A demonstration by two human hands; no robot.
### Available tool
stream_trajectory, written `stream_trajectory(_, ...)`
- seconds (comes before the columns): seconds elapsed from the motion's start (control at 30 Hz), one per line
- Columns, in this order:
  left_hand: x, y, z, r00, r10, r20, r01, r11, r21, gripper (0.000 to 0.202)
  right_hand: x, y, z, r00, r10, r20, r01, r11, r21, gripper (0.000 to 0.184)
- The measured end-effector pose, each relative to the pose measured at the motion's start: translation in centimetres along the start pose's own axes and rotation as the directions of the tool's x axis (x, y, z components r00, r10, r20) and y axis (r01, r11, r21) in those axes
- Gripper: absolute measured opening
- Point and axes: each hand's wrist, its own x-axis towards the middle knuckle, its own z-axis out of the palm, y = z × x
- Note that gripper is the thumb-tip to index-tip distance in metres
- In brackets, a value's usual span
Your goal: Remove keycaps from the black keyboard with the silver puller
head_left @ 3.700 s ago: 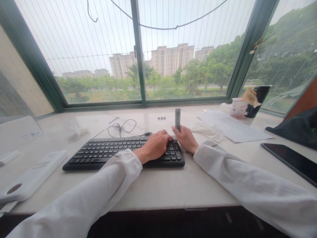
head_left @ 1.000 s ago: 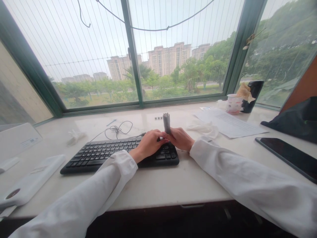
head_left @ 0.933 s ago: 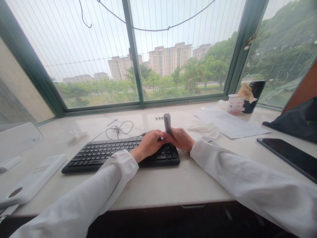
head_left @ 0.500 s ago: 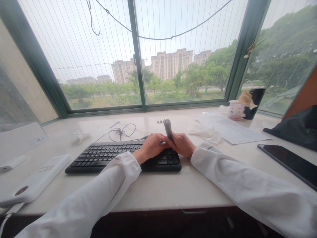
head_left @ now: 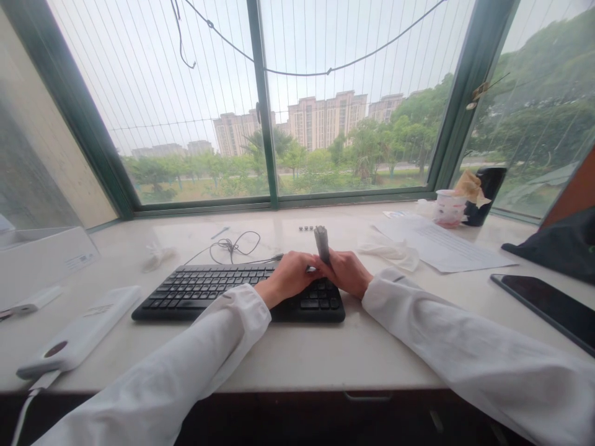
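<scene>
My right hand (head_left: 348,271) is closed round a grey, upright, ridged object (head_left: 321,241) whose top end looks rough and slightly blurred; I cannot tell its exact kind. Against it, my left hand (head_left: 292,274) has its fingers bent in and touching the right fingers. Whatever lies between the fingertips is hidden. Both hands are over the right part of a black keyboard (head_left: 199,291), covering some of its keys. Just behind the grey object, several small metallic pieces (head_left: 306,228) sit in a row on the white tabletop.
A thin cable (head_left: 231,246) lies coiled behind the keyboard. To the left are a white power bank (head_left: 86,331), a white box (head_left: 41,251) and crumpled tissue (head_left: 158,256). On the right lie paper sheets (head_left: 441,244), a phone (head_left: 543,303), a paper cup (head_left: 449,209) and dark cloth (head_left: 558,241).
The whole view has shifted slightly, with the scene now further right. Both hands and the grey object keep about the same place over the keyboard.
</scene>
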Motion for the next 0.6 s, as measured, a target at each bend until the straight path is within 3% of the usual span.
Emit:
stream_trajectory(0.3,-0.08,0.57,-0.25,1.0,-0.011,0.003,0.01,0.996,0.083,0.018,-0.21,0.32,0.11,0.999,-0.021,-0.032,0.022,1.0,0.02,0.038)
stream_trajectory(0.6,0.03,0.4,0.06,1.0,-0.016,0.018,0.014,0.996,0.083,0.017,-0.01,0.12,0.19,0.996,0.067,-0.064,-0.067,0.998,-0.004,0.042)
